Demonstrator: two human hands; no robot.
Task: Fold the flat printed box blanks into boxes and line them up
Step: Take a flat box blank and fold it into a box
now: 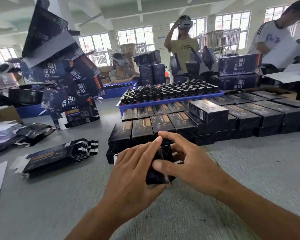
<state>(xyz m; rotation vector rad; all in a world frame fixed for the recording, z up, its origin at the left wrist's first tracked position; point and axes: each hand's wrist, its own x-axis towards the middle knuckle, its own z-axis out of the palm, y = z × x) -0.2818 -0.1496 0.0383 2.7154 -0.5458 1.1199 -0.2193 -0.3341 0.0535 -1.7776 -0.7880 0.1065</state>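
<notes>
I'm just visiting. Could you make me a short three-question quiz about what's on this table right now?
1. True or false: both hands hold the same box.
2. The flat blanks lie on which side of the hands: (a) left (b) right?
3. What colour is the tray of bottles?

Key:
1. True: left hand and right hand grip one box.
2. (a): blanks.
3. Blue: tray, bottles.
</notes>
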